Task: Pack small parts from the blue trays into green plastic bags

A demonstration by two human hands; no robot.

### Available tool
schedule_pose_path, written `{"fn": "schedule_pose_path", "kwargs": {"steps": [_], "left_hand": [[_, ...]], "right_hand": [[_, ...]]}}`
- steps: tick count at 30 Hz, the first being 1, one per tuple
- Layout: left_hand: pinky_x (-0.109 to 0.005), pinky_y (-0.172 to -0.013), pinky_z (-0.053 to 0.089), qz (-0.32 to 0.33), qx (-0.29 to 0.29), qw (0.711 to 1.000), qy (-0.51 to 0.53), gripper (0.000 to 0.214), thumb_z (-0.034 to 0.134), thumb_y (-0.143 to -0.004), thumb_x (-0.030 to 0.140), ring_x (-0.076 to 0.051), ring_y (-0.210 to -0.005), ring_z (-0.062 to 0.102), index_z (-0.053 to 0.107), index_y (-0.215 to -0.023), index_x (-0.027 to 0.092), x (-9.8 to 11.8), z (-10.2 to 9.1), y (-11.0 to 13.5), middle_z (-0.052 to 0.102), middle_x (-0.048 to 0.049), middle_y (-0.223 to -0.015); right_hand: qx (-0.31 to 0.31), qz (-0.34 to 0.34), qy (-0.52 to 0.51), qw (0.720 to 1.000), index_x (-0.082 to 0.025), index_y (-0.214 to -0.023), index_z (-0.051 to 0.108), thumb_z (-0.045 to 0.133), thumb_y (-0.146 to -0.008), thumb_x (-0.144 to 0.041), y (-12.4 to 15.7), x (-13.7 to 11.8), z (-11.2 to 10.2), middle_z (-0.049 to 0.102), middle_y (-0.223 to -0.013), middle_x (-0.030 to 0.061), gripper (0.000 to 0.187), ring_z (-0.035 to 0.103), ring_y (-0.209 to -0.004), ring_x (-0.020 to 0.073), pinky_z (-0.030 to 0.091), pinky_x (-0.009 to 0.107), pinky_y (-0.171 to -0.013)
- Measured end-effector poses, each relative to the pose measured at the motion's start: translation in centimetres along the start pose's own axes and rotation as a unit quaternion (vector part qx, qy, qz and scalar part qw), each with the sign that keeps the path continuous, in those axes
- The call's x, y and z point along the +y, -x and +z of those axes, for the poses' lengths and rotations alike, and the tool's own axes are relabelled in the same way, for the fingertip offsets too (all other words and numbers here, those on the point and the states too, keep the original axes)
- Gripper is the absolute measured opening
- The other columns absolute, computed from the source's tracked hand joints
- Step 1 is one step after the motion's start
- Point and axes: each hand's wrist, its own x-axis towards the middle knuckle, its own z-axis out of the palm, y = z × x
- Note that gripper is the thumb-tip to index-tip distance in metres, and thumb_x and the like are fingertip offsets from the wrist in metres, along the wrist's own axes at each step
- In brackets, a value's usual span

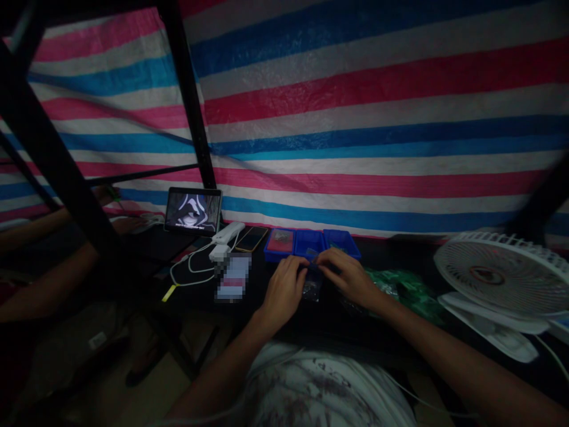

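A small clear plastic bag (312,289) hangs at the dark table's front, between my two hands. My left hand (285,286) pinches its upper edge from the left, fingertips pressed together. From the right, my right hand (345,274) grips the same edge between thumb and fingers. What the bag holds is too dark to make out. Just behind my hands stand blue plastic bins (310,242) in a row; the left one has a reddish piece (281,241) in it. Beside my right forearm lies crumpled green plastic (406,290).
A white fan (486,276) stands at the right. To the left are a phone (252,238), a blurred-out phone-like screen (233,279), a white power strip (229,232) with cables, and a tablet (193,212). Another person's arms (57,279) show beyond a black metal post (66,148).
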Motion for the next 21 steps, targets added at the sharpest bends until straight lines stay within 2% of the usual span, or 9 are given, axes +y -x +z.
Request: {"fn": "schedule_pose_path", "kwargs": {"steps": [9,14,21], "left_hand": [[-0.04,-0.098,0.053,0.007,-0.005,1.0,0.01,0.019,0.048,-0.105,0.014,-0.024,-0.106,0.064,0.062,-0.114,0.023,0.43,-0.2,-0.09,0.07,-0.0061,-0.111],[-0.039,-0.097,0.053,0.019,-0.007,1.0,0.014,0.03,0.04,-0.104,0.008,-0.023,-0.105,0.064,0.064,-0.114,0.023,0.29,-0.14,-0.12,0.071,-0.0061,-0.111],[-0.041,-0.1,0.053,0.02,0.0,1.0,0.021,0.034,0.041,-0.104,0.007,-0.024,-0.109,0.064,0.065,-0.12,0.023,-0.09,0.06,-0.06,0.071,-0.007,-0.116]], "right_hand": [[0.0,0.012,-0.008,1.0,-0.023,-0.11,0.061,0.052,-0.106,-0.023,0.04,-0.12,0.08,0.066,-0.103,0.0086,0.009,0.065,-0.097,0.0245,0.053,0.038,-0.086],[-0.009,0.0,0.016,1.0,-0.023,-0.107,0.064,0.054,-0.105,-0.022,0.02,-0.21,-0.05,0.07,-0.101,0.0089,0.011,0.065,-0.096,0.0261,0.051,0.041,-0.086],[0.001,-0.006,0.02,1.0,-0.025,-0.112,0.066,0.051,-0.105,-0.018,0.1,0.1,-0.07,0.07,-0.106,0.01,0.018,0.065,-0.102,0.0277,0.054,0.044,-0.09]]}}
